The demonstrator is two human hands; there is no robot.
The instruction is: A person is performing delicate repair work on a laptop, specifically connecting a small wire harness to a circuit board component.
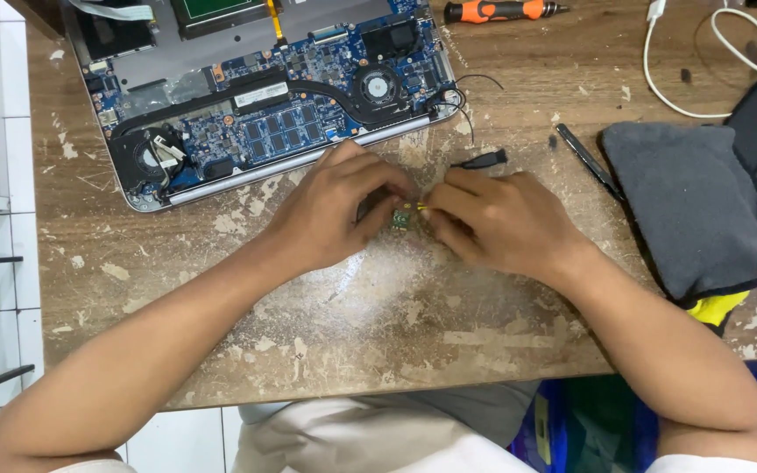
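Hands are met at table [378, 324] centre: chip [401, 219] is pinched by left hand [330, 210], right hand [492, 219] closed just right of it.

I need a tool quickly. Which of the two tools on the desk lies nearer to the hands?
The slim black tool, just right of the right hand. The orange-handled screwdriver lies far off at the top edge.

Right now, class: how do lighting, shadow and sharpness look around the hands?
Head view: even, soft light; faint shadows under the left hand and right hand; no strong glare; the small green circuit board between them is sharp but tiny; opened laptop crisp.
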